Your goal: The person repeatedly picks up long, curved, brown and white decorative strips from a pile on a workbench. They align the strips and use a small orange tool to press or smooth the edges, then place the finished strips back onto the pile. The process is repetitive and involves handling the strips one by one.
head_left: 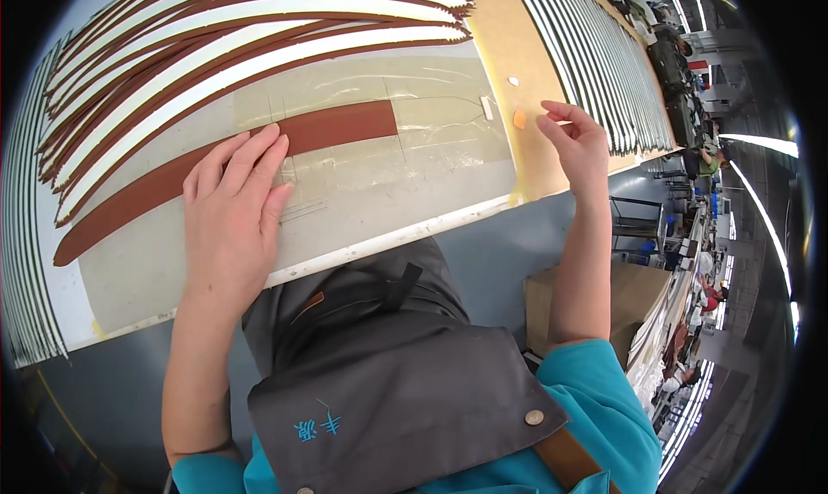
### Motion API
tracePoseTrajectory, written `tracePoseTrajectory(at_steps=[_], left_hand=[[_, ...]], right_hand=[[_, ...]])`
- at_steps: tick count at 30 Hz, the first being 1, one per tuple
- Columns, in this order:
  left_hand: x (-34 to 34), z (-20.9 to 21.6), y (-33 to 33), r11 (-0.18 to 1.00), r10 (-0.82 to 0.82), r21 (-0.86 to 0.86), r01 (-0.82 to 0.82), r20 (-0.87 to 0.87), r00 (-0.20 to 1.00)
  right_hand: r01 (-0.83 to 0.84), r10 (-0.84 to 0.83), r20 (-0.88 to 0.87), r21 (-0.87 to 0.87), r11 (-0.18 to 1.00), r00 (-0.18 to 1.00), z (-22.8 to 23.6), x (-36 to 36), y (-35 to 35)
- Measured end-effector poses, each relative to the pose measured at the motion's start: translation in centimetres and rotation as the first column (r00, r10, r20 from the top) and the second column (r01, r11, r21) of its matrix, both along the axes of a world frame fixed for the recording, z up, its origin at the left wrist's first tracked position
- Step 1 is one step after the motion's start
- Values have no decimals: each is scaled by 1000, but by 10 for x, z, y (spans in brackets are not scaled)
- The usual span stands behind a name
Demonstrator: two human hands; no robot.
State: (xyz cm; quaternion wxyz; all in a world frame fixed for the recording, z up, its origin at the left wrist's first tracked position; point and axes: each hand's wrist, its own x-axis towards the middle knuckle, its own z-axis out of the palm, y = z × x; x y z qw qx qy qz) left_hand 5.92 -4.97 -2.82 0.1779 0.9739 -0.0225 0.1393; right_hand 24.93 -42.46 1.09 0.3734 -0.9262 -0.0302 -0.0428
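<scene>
A long, curved strip of reddish-brown leather [345,125] lies on a marked, transparent-covered work sheet [379,205]. My left hand [233,192] rests flat on the strip's middle, fingers stretched out along its upper face and the thumb near its lower edge. To the right, my right hand [576,140] hovers by the table edge with loosely bent fingers, thumb and forefinger slightly apart; I see nothing between them. Just left of its fingertips sits a small orange piece [518,119] on the tan board. A small white bit [513,81] lies farther back.
A pile of brown-edged white strips [259,50] covers the back left. Rows of dark-edged strips [595,62] stand at the right, more [26,192] at far left. Below the table's front edge [414,238] stands a cardboard box [552,300]. Other people work in the distance.
</scene>
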Motion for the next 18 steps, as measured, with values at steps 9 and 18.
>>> tracePoseTrajectory(at_steps=[9, 18], left_hand=[[-2, -5, 1, 999, -17, -37, 19, 38, 999], [-5, -8, 2, 995, 2, -96, 7, 94, 996]], right_hand=[[-92, 75, -93, -192, 977, 993, -16, 17, 8], [-458, 509, -112, 305, 835, 854, 27, -29, 164]])
